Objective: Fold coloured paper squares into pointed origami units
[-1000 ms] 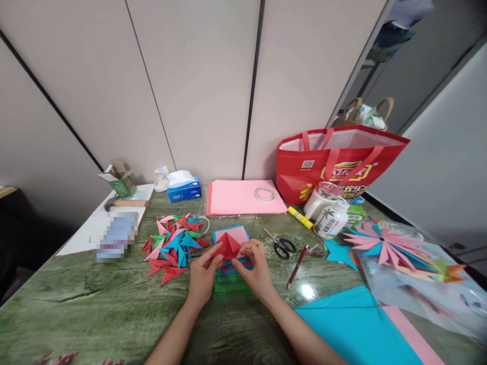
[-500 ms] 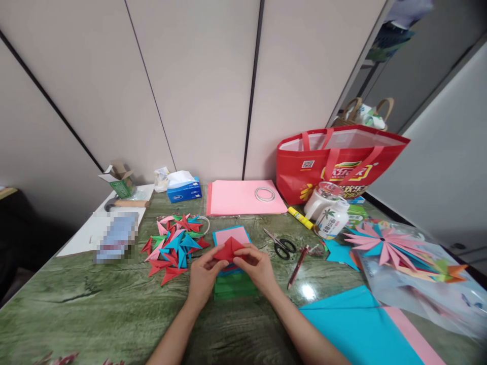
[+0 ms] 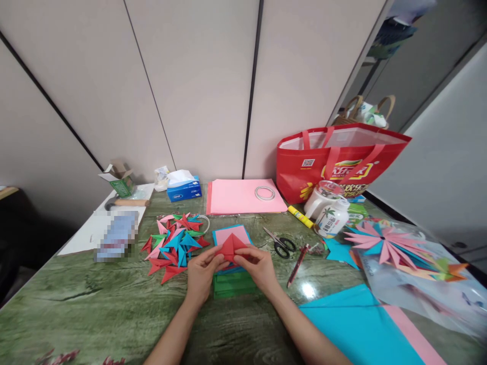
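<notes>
Between the fingers [image 3: 252,253], red paper [image 3: 231,245]

The red paper [image 3: 229,246] is folded to a peak pointing forward; a crease runs down its middle; left hand [image 3: 202,271] and right hand [image 3: 260,266] pinch it.

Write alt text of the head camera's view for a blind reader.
A left hand and right hand hold folded red paper over coloured sheets on a green table. Multicoloured paper pieces lie to the left, scissors to the right.
</notes>
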Demonstrator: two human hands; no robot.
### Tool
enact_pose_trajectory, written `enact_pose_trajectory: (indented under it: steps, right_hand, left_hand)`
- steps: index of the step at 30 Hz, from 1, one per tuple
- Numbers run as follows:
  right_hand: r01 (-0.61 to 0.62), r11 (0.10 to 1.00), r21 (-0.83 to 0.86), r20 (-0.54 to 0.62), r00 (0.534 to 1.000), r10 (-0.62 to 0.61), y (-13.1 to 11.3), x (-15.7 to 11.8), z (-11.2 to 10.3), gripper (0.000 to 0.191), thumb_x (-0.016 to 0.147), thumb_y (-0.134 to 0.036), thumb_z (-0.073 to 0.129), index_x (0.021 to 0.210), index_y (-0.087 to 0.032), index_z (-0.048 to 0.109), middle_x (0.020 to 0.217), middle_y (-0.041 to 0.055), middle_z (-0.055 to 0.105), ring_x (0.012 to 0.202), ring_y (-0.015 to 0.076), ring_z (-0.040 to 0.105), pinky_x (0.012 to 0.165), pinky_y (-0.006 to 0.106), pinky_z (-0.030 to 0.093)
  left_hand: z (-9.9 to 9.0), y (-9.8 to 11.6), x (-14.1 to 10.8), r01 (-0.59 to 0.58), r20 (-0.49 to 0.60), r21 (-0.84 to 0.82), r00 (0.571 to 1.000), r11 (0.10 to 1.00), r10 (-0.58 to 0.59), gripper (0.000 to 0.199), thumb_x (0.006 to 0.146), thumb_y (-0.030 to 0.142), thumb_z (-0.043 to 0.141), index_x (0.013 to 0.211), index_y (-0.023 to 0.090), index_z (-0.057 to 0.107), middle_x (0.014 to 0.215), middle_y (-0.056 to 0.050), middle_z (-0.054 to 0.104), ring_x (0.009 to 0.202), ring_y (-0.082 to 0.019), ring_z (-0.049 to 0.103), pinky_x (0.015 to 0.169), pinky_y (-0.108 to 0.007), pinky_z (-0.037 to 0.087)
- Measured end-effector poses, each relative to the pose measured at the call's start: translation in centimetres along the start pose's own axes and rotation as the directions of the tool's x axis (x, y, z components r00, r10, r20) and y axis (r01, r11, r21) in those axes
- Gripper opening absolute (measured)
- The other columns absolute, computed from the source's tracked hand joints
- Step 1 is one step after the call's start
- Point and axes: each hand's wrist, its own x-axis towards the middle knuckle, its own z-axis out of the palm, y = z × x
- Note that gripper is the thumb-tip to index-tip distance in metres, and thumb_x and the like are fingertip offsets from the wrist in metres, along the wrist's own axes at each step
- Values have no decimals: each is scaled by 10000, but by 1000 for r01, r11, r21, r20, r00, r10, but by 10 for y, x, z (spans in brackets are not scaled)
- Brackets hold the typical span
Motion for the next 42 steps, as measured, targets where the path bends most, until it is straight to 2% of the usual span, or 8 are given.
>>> enact_pose_trajectory:
  steps: [4, 9, 15, 33, 37, 42]
  right_hand:
    - [69, 997, -19, 27, 997, -69, -5, 0, -1, 102, 671, -257, 654, 740, -184, 674, 732, 31, 628, 688, 163, 568, 625, 266, 453]
    - [186, 976, -114, 167, 972, -166, -8, 0, -7, 168, 713, -240, 619, 868, -237, 682, 873, 41, 598, 800, 166, 546, 695, 273, 443]
    - [177, 978, -109, 137, 977, -162, -2, 2, -8, 154, 719, -264, 616, 852, -227, 686, 822, 45, 613, 757, 168, 557, 677, 284, 445]
    - [111, 992, -63, 139, 985, -101, 0, 4, -11, 130, 700, -251, 634, 809, -228, 700, 828, 47, 615, 755, 172, 564, 652, 285, 456]
    - [112, 991, -71, 130, 986, -102, -1, 4, -11, 120, 693, -233, 637, 793, -227, 702, 808, 44, 613, 741, 167, 562, 640, 276, 454]
    - [124, 988, -95, 142, 984, -110, -3, 3, -12, 114, 690, -238, 638, 783, -213, 700, 785, 43, 611, 716, 159, 558, 627, 267, 448]
  left_hand:
    - [-1, -1, 0, -9, 6, 9, 1000, 1000, 9, 209, 555, 195, 731, 753, 128, 712, 628, -23, 708, 550, -160, 649, 622, -311, 568]
    - [-1, 1, 1, 34, 51, 39, 998, 999, -36, 223, 563, 192, 728, 773, 120, 709, 662, -43, 715, 592, -172, 656, 638, -312, 563]
    - [-2, 4, 2, 35, 111, 0, 993, 999, -35, 248, 573, 196, 723, 810, 130, 697, 700, -42, 719, 635, -187, 667, 687, -342, 554]
    - [-2, 3, 0, 35, 73, 25, 997, 999, -37, 253, 559, 200, 736, 792, 107, 701, 623, -57, 718, 574, -193, 667, 635, -328, 564]
    - [-3, 4, 1, 45, 110, 17, 993, 999, -47, 272, 576, 195, 726, 834, 113, 692, 672, -55, 721, 613, -193, 668, 664, -338, 557]
    - [-2, 10, 0, 63, 171, 116, 982, 991, -83, 408, 547, 161, 736, 949, 153, 661, 747, -21, 722, 653, -198, 665, 673, -354, 552]
